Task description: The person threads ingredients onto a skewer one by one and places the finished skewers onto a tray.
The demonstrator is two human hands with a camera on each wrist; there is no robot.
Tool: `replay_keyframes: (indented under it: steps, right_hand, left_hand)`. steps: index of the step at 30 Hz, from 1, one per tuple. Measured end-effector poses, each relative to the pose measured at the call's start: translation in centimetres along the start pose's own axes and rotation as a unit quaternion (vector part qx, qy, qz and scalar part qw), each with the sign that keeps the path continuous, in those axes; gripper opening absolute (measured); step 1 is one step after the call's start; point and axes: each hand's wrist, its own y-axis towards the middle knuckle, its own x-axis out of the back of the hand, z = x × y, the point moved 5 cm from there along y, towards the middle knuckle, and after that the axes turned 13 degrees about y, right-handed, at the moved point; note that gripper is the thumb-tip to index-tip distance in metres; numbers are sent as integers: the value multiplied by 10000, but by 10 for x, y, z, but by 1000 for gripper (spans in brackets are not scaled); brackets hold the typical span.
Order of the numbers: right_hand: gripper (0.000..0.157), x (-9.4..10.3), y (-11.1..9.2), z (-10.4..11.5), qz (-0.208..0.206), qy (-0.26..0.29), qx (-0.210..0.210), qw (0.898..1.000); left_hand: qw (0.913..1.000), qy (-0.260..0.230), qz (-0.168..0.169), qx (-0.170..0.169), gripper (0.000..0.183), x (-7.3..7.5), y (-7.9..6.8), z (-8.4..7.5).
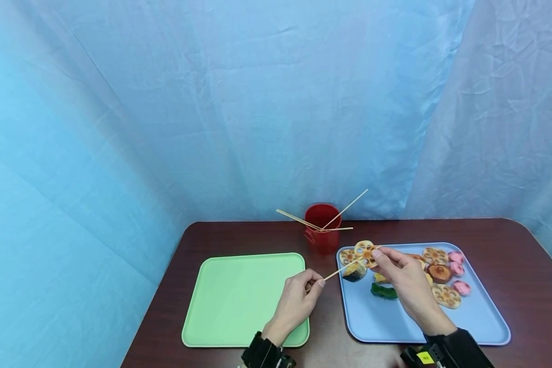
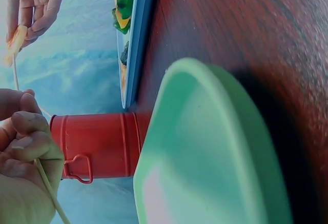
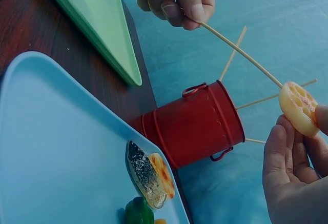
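Observation:
My left hand (image 1: 298, 300) grips a thin bamboo skewer (image 1: 340, 270) between the two trays. Part of the skewer's other end shows below that hand in the left wrist view. In the right wrist view the far end of the skewer meets the edge of a lotus root slice (image 3: 296, 112). My right hand (image 1: 407, 281) pinches this slice between thumb and fingers, above the far left corner of the blue tray (image 1: 382, 327). On that tray lie a piece of fish (image 3: 145, 175), a second lotus root slice (image 1: 346, 256) and a green pepper (image 1: 383, 291).
A red bucket (image 1: 322, 246) stands behind the trays, with several skewers sticking out. The green tray (image 1: 239, 304) lies at left. Farther right on the blue tray are a mushroom (image 1: 439, 273), more lotus slices (image 1: 445, 296) and pink pieces (image 1: 462, 288). A blue curtain (image 1: 257, 112) hangs behind.

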Motion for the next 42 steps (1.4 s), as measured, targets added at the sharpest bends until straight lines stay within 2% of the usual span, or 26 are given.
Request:
replay_keyframes:
  steps: [5, 10, 20, 28, 36, 40, 42]
  right_hand:
    - [74, -1, -2, -1, 88, -133, 62, 9999]
    - [69, -14, -4, -7, 360, -144, -34, 9992]
    - [62, -31, -6, -16, 355, -252, 11, 9990]
    - [57, -39, -10, -19, 359, -146, 101, 9992]
    - [62, -25, -2, -14, 404, -609, 118, 9973]
    - [61, -16, 6, -9, 452, -1046, 481, 9923]
    - [57, -14, 10, -6, 488, -1466, 776, 9849]
  left_hand:
    - [9999, -147, 19, 47, 12, -2, 1, -2]
    - [9997, -239, 86, 46, 13, -5, 4, -8]
    - [9995, -307, 56, -8, 15, -8, 10, -16]
    - [9993, -337, 81, 133, 14, -9, 10, -16]
    - [9982, -406, 173, 408, 13, -4, 6, -4]
    - [9981, -378, 161, 457, 12, -1, 4, 4]
    - [9980, -370, 160, 489, 12, 1, 3, 7]
